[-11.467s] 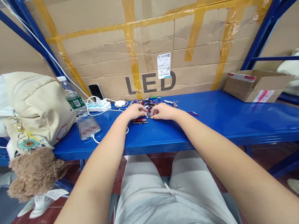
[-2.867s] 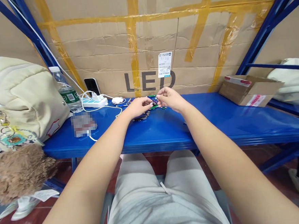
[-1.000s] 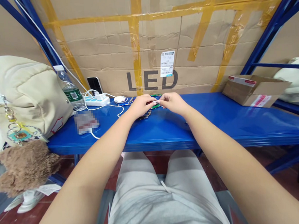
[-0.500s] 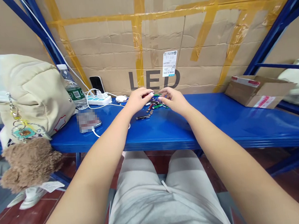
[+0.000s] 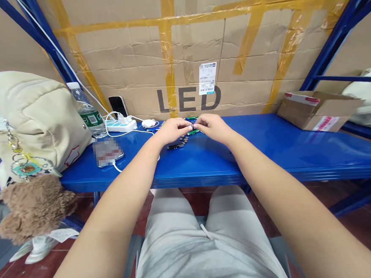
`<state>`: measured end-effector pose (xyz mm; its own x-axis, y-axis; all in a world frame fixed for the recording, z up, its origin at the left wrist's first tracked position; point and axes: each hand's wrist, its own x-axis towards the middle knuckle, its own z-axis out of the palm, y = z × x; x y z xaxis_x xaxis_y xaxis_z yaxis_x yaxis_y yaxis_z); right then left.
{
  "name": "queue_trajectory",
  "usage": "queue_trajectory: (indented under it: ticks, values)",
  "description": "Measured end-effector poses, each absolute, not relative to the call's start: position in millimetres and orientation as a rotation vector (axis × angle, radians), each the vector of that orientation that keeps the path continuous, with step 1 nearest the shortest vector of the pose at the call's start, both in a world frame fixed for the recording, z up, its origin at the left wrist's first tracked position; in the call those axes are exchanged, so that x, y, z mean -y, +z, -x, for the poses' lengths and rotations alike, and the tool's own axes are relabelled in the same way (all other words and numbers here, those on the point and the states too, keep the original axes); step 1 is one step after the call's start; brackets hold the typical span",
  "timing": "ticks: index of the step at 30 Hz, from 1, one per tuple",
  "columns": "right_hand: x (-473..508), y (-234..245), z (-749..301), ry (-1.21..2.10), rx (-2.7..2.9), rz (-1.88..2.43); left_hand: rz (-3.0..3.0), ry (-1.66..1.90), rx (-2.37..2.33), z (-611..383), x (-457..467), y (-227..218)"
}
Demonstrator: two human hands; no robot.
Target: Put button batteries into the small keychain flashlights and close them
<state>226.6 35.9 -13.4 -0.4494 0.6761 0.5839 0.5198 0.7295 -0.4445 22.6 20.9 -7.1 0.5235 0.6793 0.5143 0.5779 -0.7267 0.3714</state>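
Over the blue table, my left hand (image 5: 174, 130) and my right hand (image 5: 212, 127) meet fingertip to fingertip. Both are closed in a pinch, and whatever small thing is between them cannot be made out. Beneath and behind the fingers lies a pile of slim, shiny coloured pieces, partly hidden; a green piece (image 5: 192, 132) shows below the fingertips. Nearer to me, by my left wrist, a black pen-shaped stick (image 5: 175, 146) lies on the table. Several small brownish bits (image 5: 184, 139) are scattered just beyond it.
A phone (image 5: 108, 153) on a cable, a power strip (image 5: 121, 125), a white charger (image 5: 149, 123) and a water bottle (image 5: 88, 112) are on the left. Beside them sits a cream bag (image 5: 37, 111) with a plush charm (image 5: 36, 206). An open cardboard box (image 5: 317, 110) stands right.
My hands have come closer together, from apart above the pile to fingertips touching. The view has shifted slightly. The black stick stays where it lay.
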Motion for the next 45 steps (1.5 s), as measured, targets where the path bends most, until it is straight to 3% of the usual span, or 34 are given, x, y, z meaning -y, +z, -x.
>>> queue_trajectory:
  ticks: [6, 9, 17, 30, 38, 45]
  values:
    - [-29.0, -10.0, -233.0, 1.178, 1.875, 1.115, -2.976, 0.956, -1.085, -38.6, -21.2, -15.5]
    - [-28.2, -9.7, -233.9, 1.36, 1.748, 1.131, -2.97, 0.963, -1.107, -42.4, -20.5, -15.0]
    - [-35.7, -13.7, -234.7, 0.636, 2.123, 1.089, -2.446, 0.939, -1.169, -38.0, -18.8, -14.0]
    - [-36.6, -14.3, -231.8, 0.218, 2.262, 1.132, -2.175, 0.853, -1.161, -43.1, -20.3, -23.9]
    - [-35.3, -18.9, -222.3, 0.57, 2.123, 1.184, -2.392, 0.968, -1.14, -44.4, -19.8, -18.1]
    - [-37.3, -20.2, -221.8, 0.455, 2.092, 0.991, -2.047, 1.016, -1.109, -27.1, -23.1, -9.6]
